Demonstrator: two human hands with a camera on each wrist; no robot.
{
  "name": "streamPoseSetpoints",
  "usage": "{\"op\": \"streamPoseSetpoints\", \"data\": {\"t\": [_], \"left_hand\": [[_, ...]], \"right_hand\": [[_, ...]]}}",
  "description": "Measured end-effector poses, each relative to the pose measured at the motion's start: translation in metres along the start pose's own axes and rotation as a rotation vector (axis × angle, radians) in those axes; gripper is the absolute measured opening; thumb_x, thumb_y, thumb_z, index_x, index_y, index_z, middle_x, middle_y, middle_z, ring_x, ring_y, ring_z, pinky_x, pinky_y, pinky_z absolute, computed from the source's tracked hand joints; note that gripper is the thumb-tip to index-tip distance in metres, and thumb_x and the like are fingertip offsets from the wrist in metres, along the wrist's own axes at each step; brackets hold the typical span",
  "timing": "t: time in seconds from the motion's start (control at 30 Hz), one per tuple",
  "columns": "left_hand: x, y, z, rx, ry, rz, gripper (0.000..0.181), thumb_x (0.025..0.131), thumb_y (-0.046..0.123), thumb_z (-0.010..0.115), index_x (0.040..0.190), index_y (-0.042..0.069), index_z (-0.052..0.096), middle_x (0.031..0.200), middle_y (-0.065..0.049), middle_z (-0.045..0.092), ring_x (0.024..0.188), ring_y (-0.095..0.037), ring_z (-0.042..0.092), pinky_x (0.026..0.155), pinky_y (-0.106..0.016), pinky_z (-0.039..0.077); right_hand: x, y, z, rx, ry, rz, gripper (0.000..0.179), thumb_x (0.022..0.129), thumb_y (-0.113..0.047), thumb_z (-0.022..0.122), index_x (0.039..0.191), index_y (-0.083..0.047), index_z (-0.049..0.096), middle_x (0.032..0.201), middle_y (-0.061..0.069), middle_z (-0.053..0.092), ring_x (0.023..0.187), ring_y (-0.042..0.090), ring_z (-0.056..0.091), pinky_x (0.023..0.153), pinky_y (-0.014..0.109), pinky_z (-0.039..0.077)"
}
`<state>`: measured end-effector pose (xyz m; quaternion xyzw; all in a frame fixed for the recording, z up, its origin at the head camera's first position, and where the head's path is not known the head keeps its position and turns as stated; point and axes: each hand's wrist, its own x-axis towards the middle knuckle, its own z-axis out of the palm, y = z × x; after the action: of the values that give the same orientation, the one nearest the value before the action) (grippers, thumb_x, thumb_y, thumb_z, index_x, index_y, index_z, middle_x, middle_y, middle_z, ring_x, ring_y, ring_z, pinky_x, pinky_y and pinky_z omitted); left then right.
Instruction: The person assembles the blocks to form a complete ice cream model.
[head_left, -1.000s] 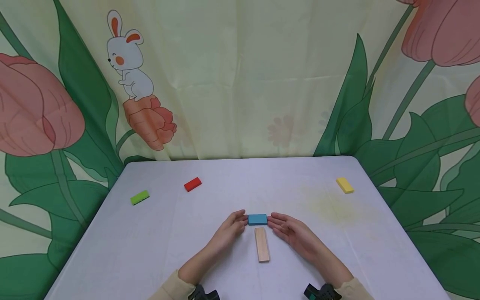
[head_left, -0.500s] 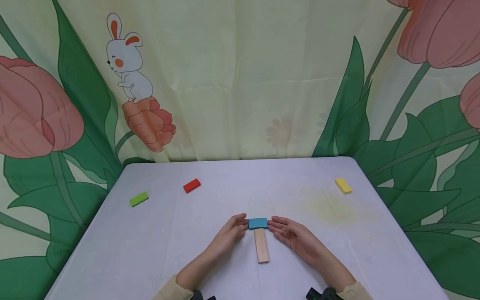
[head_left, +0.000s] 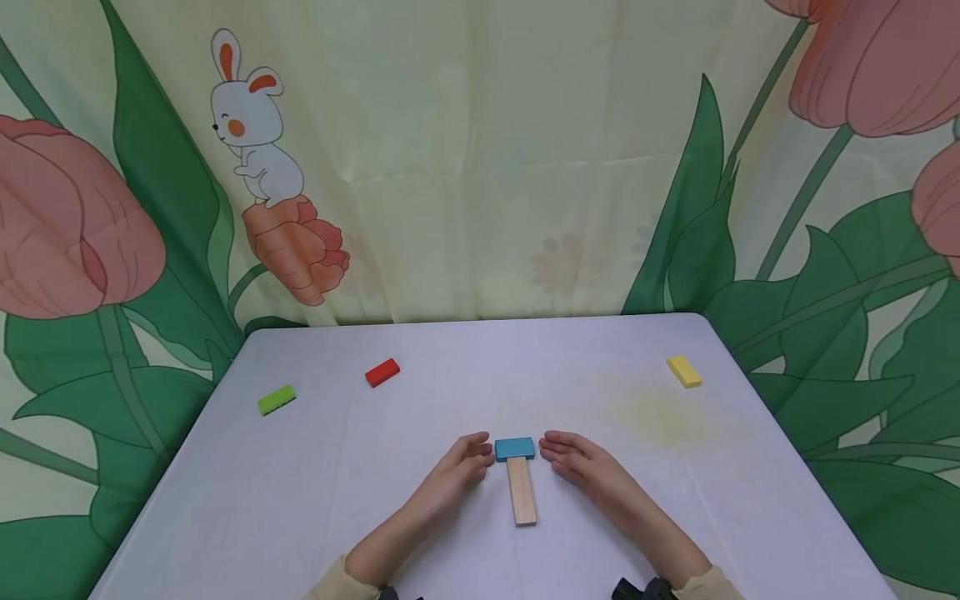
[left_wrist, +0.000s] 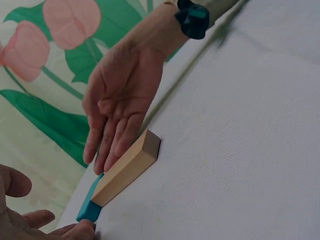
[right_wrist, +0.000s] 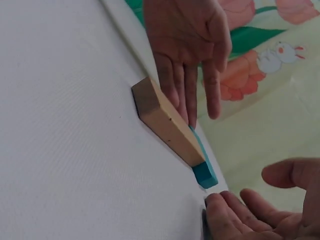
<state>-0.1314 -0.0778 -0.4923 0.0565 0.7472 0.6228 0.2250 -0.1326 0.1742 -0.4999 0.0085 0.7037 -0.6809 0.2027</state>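
A blue wooden block (head_left: 514, 449) lies crosswise against the far end of a plain wood block (head_left: 522, 493), the two forming a T. My left hand (head_left: 459, 468) is beside the blue block's left end, fingers extended and very near it; whether they touch is hard to tell. On the other side my right hand (head_left: 592, 471) is held with straight fingers, a small gap from the right end. Both wrist views show the plain block (left_wrist: 127, 167) meeting the blue block (right_wrist: 205, 172), with palms facing inward and neither hand gripping anything.
On the white table (head_left: 315, 483) lie a green block (head_left: 277, 400) at the left, a red block (head_left: 382, 372) toward the back, and a yellow block (head_left: 684, 372) at the back right. A printed curtain (head_left: 480, 167) hangs behind the table.
The blue block has come toward the person between both hands until it meets the plain block. Since then the hands have spread slightly apart from its ends.
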Motion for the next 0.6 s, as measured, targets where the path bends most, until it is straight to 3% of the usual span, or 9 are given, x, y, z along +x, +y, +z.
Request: {"op": "streamPoseSetpoints", "data": {"t": [0.13,0.3,0.47,0.6], "left_hand": [[-0.002,0.001,-0.004,0.009,-0.006,0.012,0.051,0.101,0.035,0.041,0.146,0.013,0.032,0.145,-0.010,0.042,0.128,-0.026,0.048,0.105,-0.047,0.040],[-0.001,0.003,-0.016,0.052,-0.004,0.034,0.049,0.101,0.033,0.041,0.144,0.010,0.036,0.145,-0.010,0.041,0.127,-0.026,0.048,0.106,-0.045,0.040],[0.002,0.007,-0.035,0.091,0.039,0.052,0.046,0.101,0.029,0.043,0.142,0.008,0.039,0.144,-0.011,0.043,0.127,-0.029,0.047,0.105,-0.047,0.040],[0.003,0.014,-0.054,0.103,0.095,0.040,0.043,0.101,0.023,0.043,0.141,0.006,0.040,0.143,-0.014,0.044,0.128,-0.032,0.046,0.106,-0.049,0.039]], "right_hand": [[-0.005,-0.001,0.009,-0.482,0.075,-0.206,0.050,0.089,-0.024,0.067,0.136,-0.019,0.050,0.142,0.002,0.049,0.132,0.024,0.045,0.104,0.040,0.042],[-0.010,0.000,0.017,-0.870,-0.002,-0.394,0.057,0.085,-0.036,0.070,0.138,-0.031,0.048,0.152,-0.007,0.034,0.139,0.018,0.034,0.108,0.047,0.037],[-0.009,0.001,0.022,-1.032,-0.068,-0.381,0.056,0.088,-0.045,0.065,0.140,-0.036,0.044,0.157,-0.008,0.023,0.144,0.017,0.024,0.109,0.046,0.035],[-0.009,-0.002,0.024,-1.081,-0.080,-0.363,0.056,0.088,-0.045,0.064,0.140,-0.034,0.046,0.157,-0.007,0.024,0.145,0.019,0.020,0.110,0.047,0.034]]}}
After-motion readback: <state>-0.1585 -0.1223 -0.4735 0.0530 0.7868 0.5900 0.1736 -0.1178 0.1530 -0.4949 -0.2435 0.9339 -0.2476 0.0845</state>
